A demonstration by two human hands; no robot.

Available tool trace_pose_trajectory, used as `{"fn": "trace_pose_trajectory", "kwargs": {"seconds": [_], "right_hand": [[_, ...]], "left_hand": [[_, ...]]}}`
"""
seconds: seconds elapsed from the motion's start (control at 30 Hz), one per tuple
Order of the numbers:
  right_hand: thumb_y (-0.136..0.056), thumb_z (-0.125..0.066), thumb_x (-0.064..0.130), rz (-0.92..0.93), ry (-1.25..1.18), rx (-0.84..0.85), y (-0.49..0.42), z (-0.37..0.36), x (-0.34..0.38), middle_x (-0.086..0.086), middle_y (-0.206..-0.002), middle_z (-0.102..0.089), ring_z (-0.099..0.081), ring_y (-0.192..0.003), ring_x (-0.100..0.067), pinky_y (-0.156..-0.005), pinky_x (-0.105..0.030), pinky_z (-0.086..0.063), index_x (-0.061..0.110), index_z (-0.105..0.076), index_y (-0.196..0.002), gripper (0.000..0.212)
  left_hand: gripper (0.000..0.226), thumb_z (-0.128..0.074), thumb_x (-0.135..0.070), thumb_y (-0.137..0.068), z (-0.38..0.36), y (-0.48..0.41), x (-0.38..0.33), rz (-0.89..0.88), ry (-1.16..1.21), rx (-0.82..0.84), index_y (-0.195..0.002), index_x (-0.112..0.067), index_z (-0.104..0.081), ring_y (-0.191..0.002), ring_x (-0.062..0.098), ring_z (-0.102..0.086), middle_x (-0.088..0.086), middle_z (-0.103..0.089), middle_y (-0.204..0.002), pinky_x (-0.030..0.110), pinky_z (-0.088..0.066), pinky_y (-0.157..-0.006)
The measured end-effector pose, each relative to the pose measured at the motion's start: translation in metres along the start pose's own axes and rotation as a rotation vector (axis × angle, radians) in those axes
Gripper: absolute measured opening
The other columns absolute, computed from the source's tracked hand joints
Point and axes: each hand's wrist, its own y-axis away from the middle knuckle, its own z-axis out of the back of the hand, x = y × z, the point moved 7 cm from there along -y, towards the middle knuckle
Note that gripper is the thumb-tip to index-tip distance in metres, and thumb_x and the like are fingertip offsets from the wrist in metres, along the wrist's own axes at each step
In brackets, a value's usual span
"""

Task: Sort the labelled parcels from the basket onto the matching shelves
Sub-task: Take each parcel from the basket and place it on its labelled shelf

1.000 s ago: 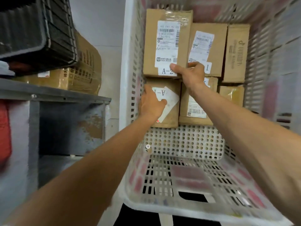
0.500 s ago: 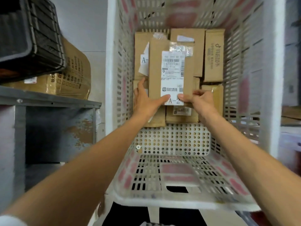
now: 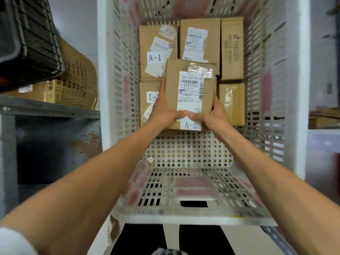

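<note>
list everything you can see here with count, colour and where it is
basket: 1, white, centre
A-2 parcel: 1, brown, held over the others in the basket
A-1 parcel: 1, brown, basket's far left
other parcels: 4, brown, lying at the basket's far end
crate: 1, black, upper left
cardboard box: 1, brown, on the shelf
shelf: 1, grey, left of the basket
left hand: 1, grips the A-2 parcel's left side
right hand: 1, grips its right side
</note>
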Motion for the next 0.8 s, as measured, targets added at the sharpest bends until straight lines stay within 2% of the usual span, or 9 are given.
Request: {"fn": "trace_pose_trajectory", "kwargs": {"seconds": [0.07,0.2,0.37,0.43,0.5,0.57,0.7,0.73,0.8], "right_hand": [[-0.054,-0.092,0.019,-0.017,0.022,0.008,0.015,0.0,0.002,0.005,-0.134,-0.057,-0.056,-0.121,-0.013,-0.101,-0.038,-0.048,0.024,-0.026,-0.149,0.116],[-0.064,-0.085,0.001,0.075,0.046,0.044,0.052,0.011,0.032,0.012,-0.126,-0.057,-0.057,-0.108,0.0,-0.085,-0.013,-0.048,0.028,-0.011,-0.152,0.118],[-0.069,-0.079,-0.006,0.246,0.038,-0.003,0.119,0.034,0.1,0.024,-0.114,-0.057,-0.056,-0.099,0.013,-0.085,-0.008,-0.047,0.032,-0.006,-0.151,0.116],[-0.068,-0.078,-0.008,0.336,0.055,-0.057,0.154,0.043,0.125,0.015,-0.122,-0.058,-0.057,-0.109,0.005,-0.089,-0.017,-0.051,0.029,-0.014,-0.149,0.109],[-0.067,-0.078,-0.009,0.383,0.04,-0.137,0.192,0.052,0.146,0.014,-0.122,-0.058,-0.057,-0.111,0.002,-0.085,-0.017,-0.053,0.032,-0.025,-0.138,0.097],[-0.067,-0.079,-0.008,0.434,0.015,-0.237,0.227,0.058,0.161,0.014,-0.121,-0.058,-0.056,-0.112,0.0,-0.088,-0.021,-0.053,0.032,-0.031,-0.135,0.092],[-0.071,-0.079,-0.002,0.49,-0.025,-0.405,0.289,0.063,0.17,0.01,-0.12,-0.059,-0.057,-0.099,0.007,-0.077,-0.005,-0.046,0.02,-0.039,-0.14,0.083],[-0.071,-0.079,0.002,0.493,-0.02,-0.433,0.302,0.062,0.167,0.008,-0.124,-0.058,-0.057,-0.103,0.001,-0.079,-0.008,-0.046,0.022,-0.038,-0.14,0.083],[-0.067,-0.083,0.014,0.489,-0.019,-0.475,0.327,0.059,0.16,0.007,-0.132,-0.055,-0.055,-0.116,-0.009,-0.095,-0.03,-0.049,0.027,-0.031,-0.142,0.092]], "left_hand": [[0.122,-0.085,-0.013,-0.065,-0.002,0.016,0.001,-0.018,0.035,0.0,-0.151,-0.033,-0.002,-0.128,0.014,-0.047,-0.006,-0.051,-0.139,0.041,-0.039,-0.109],[0.112,-0.083,-0.017,-0.07,0.01,0.048,-0.025,-0.063,0.009,0.004,-0.151,-0.035,-0.007,-0.122,0.013,-0.05,-0.002,-0.05,-0.139,0.04,-0.042,-0.105],[0.116,-0.086,-0.011,-0.065,0.03,0.094,-0.109,-0.244,-0.055,0.028,-0.149,-0.037,-0.01,-0.114,0.017,-0.055,-0.002,-0.054,-0.124,0.032,-0.047,-0.093],[0.121,-0.087,-0.01,-0.063,0.035,0.116,-0.142,-0.327,-0.082,0.067,-0.148,-0.042,-0.007,-0.115,0.018,-0.055,-0.005,-0.054,-0.122,0.035,-0.048,-0.095],[0.123,-0.089,-0.016,-0.061,0.041,0.142,-0.17,-0.415,-0.107,0.095,-0.149,-0.042,-0.007,-0.12,0.018,-0.052,-0.008,-0.051,-0.126,0.041,-0.046,-0.099],[0.126,-0.09,-0.023,-0.056,0.045,0.171,-0.193,-0.503,-0.13,0.12,-0.148,-0.044,-0.008,-0.122,0.015,-0.049,-0.016,-0.047,-0.128,0.042,-0.045,-0.1],[0.127,-0.087,-0.033,-0.05,0.052,0.227,-0.217,-0.604,-0.15,0.178,-0.149,-0.042,-0.008,-0.121,0.012,-0.047,-0.026,-0.042,-0.126,0.041,-0.046,-0.099],[0.128,-0.088,-0.034,-0.049,0.051,0.239,-0.22,-0.624,-0.167,0.191,-0.149,-0.041,-0.008,-0.124,0.014,-0.046,-0.022,-0.041,-0.131,0.042,-0.044,-0.101],[0.13,-0.09,-0.032,-0.049,0.051,0.265,-0.223,-0.661,-0.208,0.202,-0.15,-0.042,-0.008,-0.128,0.017,-0.044,-0.012,-0.039,-0.14,0.042,-0.042,-0.103]]}}
